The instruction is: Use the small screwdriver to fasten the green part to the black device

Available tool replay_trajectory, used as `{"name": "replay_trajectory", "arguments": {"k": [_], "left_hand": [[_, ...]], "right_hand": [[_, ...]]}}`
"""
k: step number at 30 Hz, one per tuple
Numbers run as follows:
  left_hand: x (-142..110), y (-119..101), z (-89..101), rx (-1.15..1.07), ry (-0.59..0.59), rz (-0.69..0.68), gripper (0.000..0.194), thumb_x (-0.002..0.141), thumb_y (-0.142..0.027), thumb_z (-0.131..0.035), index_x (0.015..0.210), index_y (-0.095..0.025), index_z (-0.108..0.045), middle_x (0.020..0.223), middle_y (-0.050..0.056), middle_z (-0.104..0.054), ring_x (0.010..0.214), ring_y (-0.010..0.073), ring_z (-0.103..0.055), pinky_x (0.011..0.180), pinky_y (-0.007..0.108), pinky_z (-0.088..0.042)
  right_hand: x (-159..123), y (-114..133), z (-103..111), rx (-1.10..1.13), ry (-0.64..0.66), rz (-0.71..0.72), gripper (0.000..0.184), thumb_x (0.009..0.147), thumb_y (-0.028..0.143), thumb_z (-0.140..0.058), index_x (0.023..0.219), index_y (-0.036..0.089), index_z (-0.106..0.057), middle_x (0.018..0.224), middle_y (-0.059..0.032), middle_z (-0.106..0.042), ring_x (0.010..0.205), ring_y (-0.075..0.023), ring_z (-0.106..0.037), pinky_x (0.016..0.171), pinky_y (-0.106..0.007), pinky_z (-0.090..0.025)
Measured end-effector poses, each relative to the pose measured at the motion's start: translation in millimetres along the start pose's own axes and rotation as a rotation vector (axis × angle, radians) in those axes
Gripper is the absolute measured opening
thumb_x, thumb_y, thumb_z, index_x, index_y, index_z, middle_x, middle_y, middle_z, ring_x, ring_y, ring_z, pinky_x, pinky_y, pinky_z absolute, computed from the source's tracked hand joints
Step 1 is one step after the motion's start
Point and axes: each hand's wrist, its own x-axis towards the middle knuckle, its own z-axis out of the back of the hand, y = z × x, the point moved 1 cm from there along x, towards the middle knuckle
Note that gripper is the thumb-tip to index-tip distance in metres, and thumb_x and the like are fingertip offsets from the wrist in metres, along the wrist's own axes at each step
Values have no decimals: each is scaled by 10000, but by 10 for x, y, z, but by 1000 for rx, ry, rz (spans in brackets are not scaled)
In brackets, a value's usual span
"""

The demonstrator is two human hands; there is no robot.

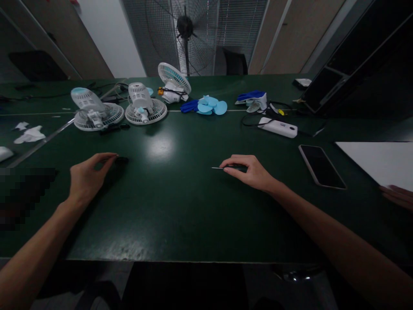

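Observation:
My left hand (88, 176) is over the left side of the green table, thumb and forefinger pinched together. At its fingertips is a small black part (121, 160), too dark for its kind to be told. To the right, my right hand (247, 171) is closed around the dark handle of a screwdriver (217, 168). Its thin metal shaft points left, roughly level above the tabletop. A phone (322, 166) lies to the right of that hand.
Two small white fans (97, 113) (146, 107) lie face down at the back left, with another fan (174, 82) behind. Light-blue fan blades (211, 105), gloves (253, 101) and a white power strip (277, 127) lie farther right. Another person's hand (398, 196) rests by a white sheet (383, 161).

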Motion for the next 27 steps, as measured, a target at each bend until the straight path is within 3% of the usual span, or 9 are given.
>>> {"name": "replay_trajectory", "arguments": {"k": [9,14,20,27], "left_hand": [[34,107,-80,-33,-180,-132,349,1005,-399,-548,1227,-179,-702,1120,75,-753,995,210,-717,929,313,-534],[48,109,-81,-32,-188,-160,335,1017,-386,-541,1198,-168,-720,1169,96,-737,1041,226,-704,952,329,-524],[54,156,-96,-25,-169,-41,320,1020,-368,-519,1195,-172,-702,1072,75,-766,960,229,-726,880,325,-535],[54,139,-68,-40,-213,-94,368,1015,-414,-537,1196,-156,-726,1079,93,-730,919,207,-688,869,314,-525]], "right_hand": [[-1,-5,-3,-17,1,-3,245,1003,375,-604,1162,233,-726,1090,-57,-710,930,-200,-643,794,-357,-501],[-4,7,-1,-5,10,-3,241,1008,373,-598,1165,235,-719,1097,-54,-705,933,-199,-641,796,-359,-503],[-5,15,-7,-10,5,-5,226,1006,358,-605,1154,232,-720,1087,-50,-703,925,-193,-638,803,-358,-495],[-3,2,-6,-21,4,-14,227,1002,358,-606,1147,233,-728,1082,-55,-704,912,-193,-638,787,-354,-493]]}}
